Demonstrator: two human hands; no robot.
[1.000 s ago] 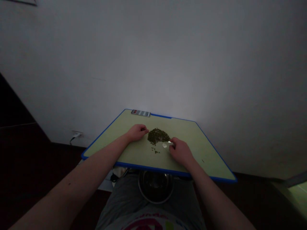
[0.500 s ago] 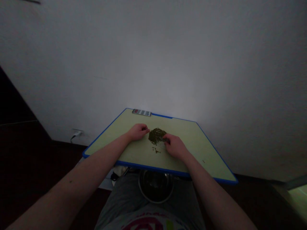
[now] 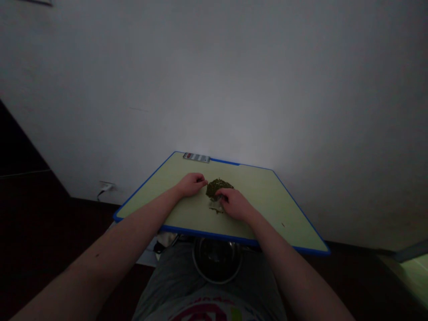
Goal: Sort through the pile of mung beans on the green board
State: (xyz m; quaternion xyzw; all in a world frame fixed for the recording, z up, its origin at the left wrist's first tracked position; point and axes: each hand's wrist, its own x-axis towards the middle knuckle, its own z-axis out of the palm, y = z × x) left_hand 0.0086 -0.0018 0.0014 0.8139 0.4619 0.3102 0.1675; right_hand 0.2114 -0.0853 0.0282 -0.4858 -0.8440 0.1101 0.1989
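Green grains (image 3: pixel 214 186) lie on the table (image 3: pixel 267 191). Right hand (image 3: pixel 236 204), gripping a see-through thing (image 3: pixel 216 205) (maybe plastic), has slid to the grains' near side, so work seems centred there. Curled left hand (image 3: pixel 191 184) stays left of the grains.

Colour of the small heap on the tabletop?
Dark olive green: the heap stands out against the pale yellow-green tabletop. Best seen in the head view.
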